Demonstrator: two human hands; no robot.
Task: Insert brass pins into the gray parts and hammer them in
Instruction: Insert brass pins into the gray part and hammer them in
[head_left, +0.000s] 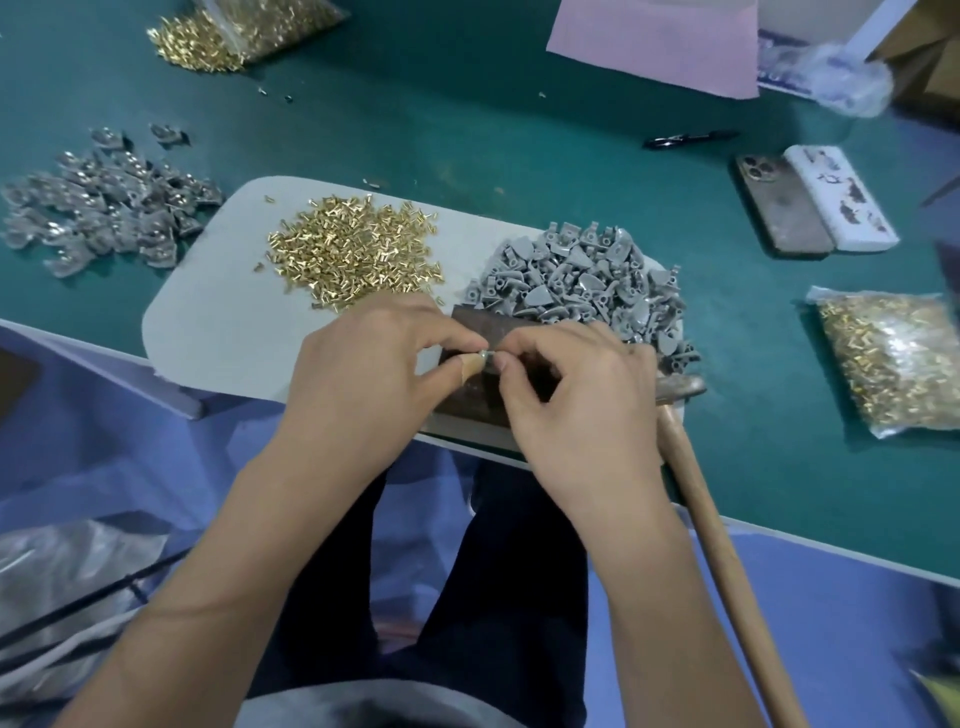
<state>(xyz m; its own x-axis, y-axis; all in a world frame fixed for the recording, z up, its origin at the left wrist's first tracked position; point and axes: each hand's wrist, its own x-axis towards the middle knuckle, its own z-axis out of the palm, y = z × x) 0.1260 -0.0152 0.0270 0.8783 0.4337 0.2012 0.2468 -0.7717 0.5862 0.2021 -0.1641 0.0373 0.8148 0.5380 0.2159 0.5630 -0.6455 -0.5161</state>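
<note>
My left hand and my right hand meet fingertip to fingertip over a dark metal block on a grey mat. Between them they pinch one small gray part; whether a pin is in it I cannot tell. My left thumb wears a tan bandage. A loose heap of brass pins lies on the mat behind my left hand. A pile of gray parts lies behind my right hand. A hammer with a wooden handle rests right of my right wrist, head by the block.
A heap of gray parts showing metal lies on the green table at left. Bags of brass pins sit at the far left and right. A phone, a white box and scissors lie at right.
</note>
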